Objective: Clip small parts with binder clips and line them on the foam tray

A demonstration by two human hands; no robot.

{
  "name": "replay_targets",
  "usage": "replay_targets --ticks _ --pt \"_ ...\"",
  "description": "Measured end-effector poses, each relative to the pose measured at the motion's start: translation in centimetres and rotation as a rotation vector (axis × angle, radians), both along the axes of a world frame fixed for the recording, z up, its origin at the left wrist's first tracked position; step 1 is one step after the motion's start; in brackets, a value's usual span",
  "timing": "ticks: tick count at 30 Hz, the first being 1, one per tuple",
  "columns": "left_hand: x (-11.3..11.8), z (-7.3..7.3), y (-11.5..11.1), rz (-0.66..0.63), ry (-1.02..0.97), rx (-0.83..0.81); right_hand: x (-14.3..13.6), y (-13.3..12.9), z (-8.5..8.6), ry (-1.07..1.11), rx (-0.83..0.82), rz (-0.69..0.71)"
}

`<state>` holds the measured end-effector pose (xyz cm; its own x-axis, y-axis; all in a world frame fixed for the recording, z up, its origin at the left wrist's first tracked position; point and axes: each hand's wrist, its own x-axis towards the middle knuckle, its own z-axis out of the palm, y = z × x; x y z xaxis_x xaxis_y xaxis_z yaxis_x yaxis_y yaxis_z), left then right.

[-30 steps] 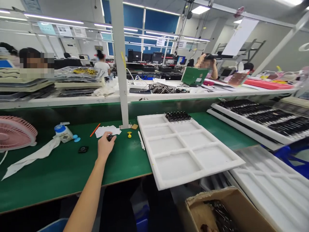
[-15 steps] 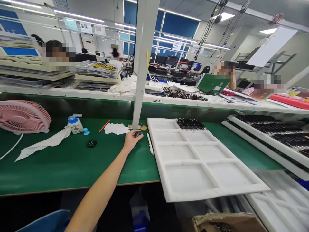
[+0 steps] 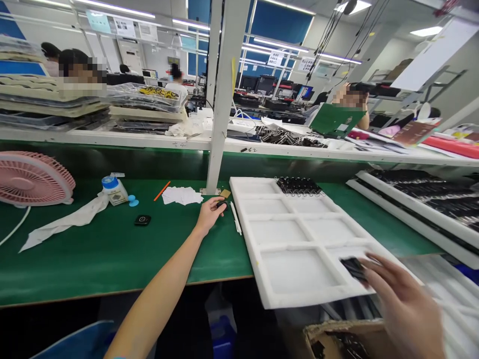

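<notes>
My left hand (image 3: 210,215) is closed on a small black device (image 3: 221,205) near the foot of the white post. Over the front right compartment of the white foam tray (image 3: 258,264), my right hand (image 3: 404,299), slightly blurred, grips a black item (image 3: 354,268) at its fingertips. Several black items (image 3: 299,186) fill the tray's back right compartment. Between my left hand and the tray lies a white pen (image 3: 236,218). A second black device (image 3: 142,220) rests on the green mat to the left.
A pink fan (image 3: 35,178), a bottle (image 3: 114,190), tissue (image 3: 67,222) and white papers (image 3: 182,195) are on the left. A cardboard box (image 3: 337,329) sits below the tray. Loaded foam trays (image 3: 419,219) lie right. The white post (image 3: 220,109) rises behind; people sit beyond the shelf.
My right hand has come into view from the lower right with a black item. My left hand still holds its device, and the view has shifted slightly.
</notes>
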<state>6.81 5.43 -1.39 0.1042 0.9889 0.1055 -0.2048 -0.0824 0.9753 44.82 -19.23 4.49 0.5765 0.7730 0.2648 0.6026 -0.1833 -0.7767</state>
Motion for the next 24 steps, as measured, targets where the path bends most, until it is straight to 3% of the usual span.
replay_targets --ticks 1,5,10,13,16,24 --pt "0.0 0.0 0.0 -0.016 0.000 -0.001 -1.8 2.6 1.1 0.153 0.083 0.051" --pt "-0.1 0.3 -0.1 -0.043 0.001 -0.015 -9.0 12.6 3.5 0.538 0.042 0.377" --pt "-0.4 0.4 0.1 -0.048 -0.014 -0.028 -15.2 21.1 1.3 0.798 0.010 0.585" --pt "-0.4 0.4 0.2 -0.078 -0.064 -0.071 -17.2 23.2 -0.5 0.849 -0.006 0.621" --pt "-0.3 0.5 0.2 -0.113 -0.111 -0.098 -17.8 23.6 -1.7 0.879 0.014 0.629" --pt "0.0 0.3 0.3 -0.146 -0.096 -0.086 -17.3 23.3 -2.5 0.849 0.012 0.683"
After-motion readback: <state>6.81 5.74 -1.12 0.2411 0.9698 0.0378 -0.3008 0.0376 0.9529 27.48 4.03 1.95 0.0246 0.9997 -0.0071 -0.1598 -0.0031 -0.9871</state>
